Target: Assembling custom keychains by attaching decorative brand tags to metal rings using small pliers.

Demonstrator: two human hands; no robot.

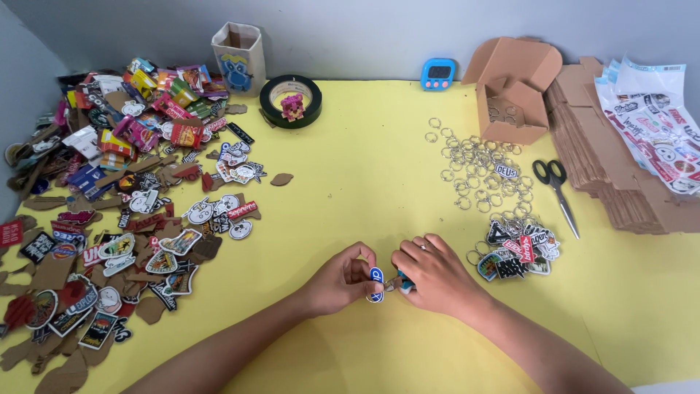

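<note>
Low in the centre of the frame, our left hand (343,279) pinches a small blue-and-white oval tag (376,284) between thumb and curled fingers, while our right hand (430,273) closes on a small item at the tag's right edge; we cannot tell what that item is. The two hands nearly touch, with both forearms entering from the bottom edge and converging. The yellow table (364,168) lies bare around and above the hands. Just right of the right hand sits a small heap of finished tags (519,249), with loose metal rings (477,168) above it and scissors (558,191) further right. A wide spread of tags (131,197) fills the left side. A tape roll (290,100) and an open cardboard box (512,91) stand near the upper edge.
</note>
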